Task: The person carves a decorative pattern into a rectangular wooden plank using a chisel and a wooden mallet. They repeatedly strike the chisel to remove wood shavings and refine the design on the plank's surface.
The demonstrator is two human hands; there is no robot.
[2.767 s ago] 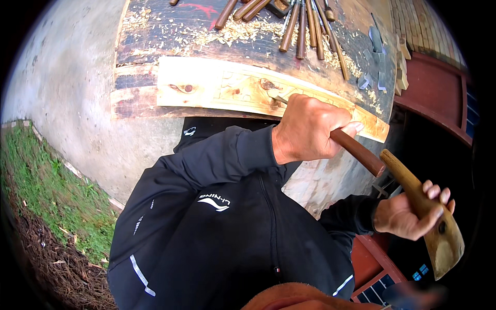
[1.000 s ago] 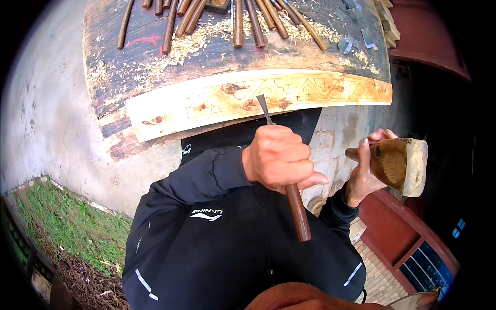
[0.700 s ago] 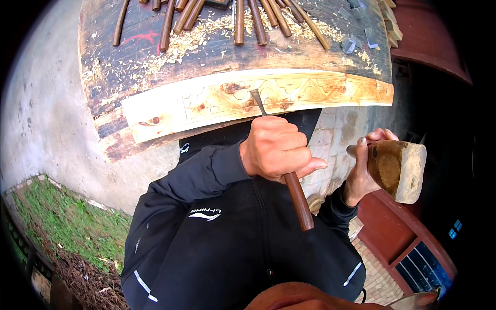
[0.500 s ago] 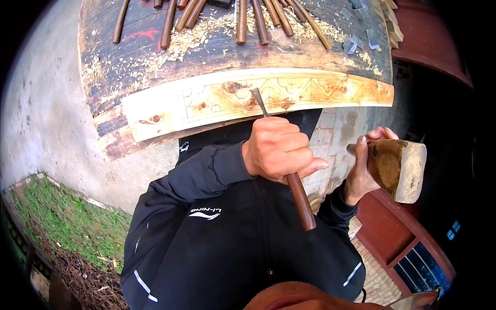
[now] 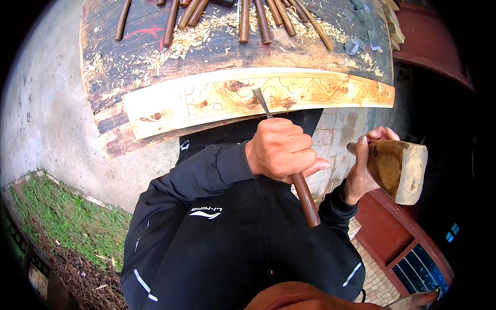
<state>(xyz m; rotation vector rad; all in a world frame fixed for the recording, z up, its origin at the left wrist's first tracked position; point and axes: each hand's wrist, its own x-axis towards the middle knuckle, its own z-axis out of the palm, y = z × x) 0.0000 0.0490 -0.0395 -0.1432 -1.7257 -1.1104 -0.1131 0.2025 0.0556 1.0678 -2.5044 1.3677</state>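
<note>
My left hand (image 5: pixel 284 150) is closed in a fist around a wood chisel (image 5: pixel 306 200). Its brown wooden handle sticks out below the fist, and the metal blade points up and away over a pale board (image 5: pixel 160 98). Pencilled curves and arches cover much of this long board, which lies along the bench's near edge. The blade's tip overlaps the pattern near the middle; whether it touches the wood, I cannot tell. Off to the right, my right hand (image 5: pixel 361 173) grips a wooden mallet (image 5: pixel 400 168) with a thick, blocky head, held beside the body and away from the chisel.
On the dark, worn workbench (image 5: pixel 111 57) several wooden-handled tools (image 5: pixel 244 23) lie in a fan at the far side among wood shavings (image 5: pixel 181 46). Small clear plastic pieces (image 5: pixel 353 45) sit at the far right. Grass (image 5: pixel 67 217) borders the concrete floor at lower left.
My left hand and the chisel have shifted very slightly to the right. The mallet in my right hand stays almost where it was.
</note>
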